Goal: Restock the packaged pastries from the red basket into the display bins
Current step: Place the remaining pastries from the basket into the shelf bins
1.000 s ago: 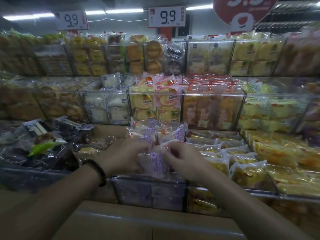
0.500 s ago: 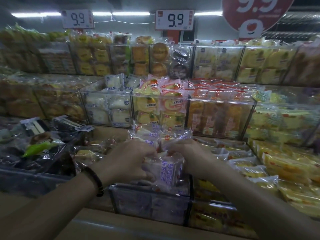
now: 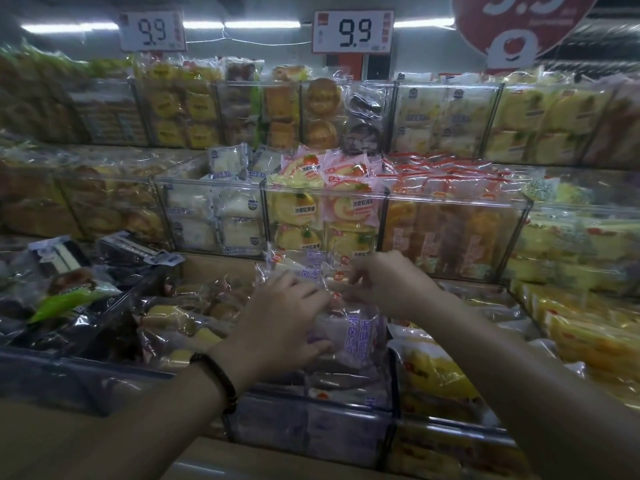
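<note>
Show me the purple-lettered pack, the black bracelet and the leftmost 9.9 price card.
purple-lettered pack [image 3: 362, 336], head view, printed front face.
black bracelet [image 3: 220, 378], head view, beads across the wrist.
leftmost 9.9 price card [image 3: 152, 31], head view, the digits.

A left price card and a middle price card read 9.9, beside a red round sign.

Shop floor, pastry aisle: a 9.9 price card overhead, a twin left of it, a red promo sign right of it, clear bins of wrapped pastries tiered below.
</note>
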A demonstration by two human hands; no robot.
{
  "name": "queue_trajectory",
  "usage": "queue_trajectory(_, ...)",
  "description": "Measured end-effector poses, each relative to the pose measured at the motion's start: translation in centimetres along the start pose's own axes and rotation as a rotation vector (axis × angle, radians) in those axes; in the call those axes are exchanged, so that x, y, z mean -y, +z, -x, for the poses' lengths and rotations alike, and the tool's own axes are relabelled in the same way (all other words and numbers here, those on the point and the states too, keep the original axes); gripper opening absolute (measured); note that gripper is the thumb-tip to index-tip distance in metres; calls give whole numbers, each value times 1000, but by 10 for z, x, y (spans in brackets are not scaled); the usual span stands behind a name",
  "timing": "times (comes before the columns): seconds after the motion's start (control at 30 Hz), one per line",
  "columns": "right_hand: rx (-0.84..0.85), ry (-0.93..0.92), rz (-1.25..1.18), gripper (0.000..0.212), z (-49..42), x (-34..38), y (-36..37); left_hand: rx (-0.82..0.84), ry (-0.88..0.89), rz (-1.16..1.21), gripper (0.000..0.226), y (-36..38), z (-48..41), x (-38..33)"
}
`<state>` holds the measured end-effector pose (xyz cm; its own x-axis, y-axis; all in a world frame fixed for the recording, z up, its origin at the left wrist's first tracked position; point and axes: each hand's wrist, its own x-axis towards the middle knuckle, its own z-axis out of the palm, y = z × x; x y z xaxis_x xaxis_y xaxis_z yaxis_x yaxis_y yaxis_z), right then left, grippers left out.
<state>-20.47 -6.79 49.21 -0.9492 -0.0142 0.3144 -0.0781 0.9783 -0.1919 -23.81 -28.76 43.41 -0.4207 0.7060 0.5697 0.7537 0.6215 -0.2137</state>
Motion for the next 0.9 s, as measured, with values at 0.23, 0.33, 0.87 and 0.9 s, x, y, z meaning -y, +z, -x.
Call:
queue_trajectory(0.23,-220,49,-135,31,-11,-20,-5,-20,58,33,65,7,-7,0)
queue_trajectory(0.33,-262,61,-145,15,-23,-29,-13,8,-8,283,72,-13,-12,9)
queue_trajectory(0.87,67,-115,-55,25,-69,-38,-8,315,-128,286,20,10,-123,98)
queue_trajectory(0.9,79,-111,-53,25,-71,-37,-7,332,-125,295,22,12,-125,97)
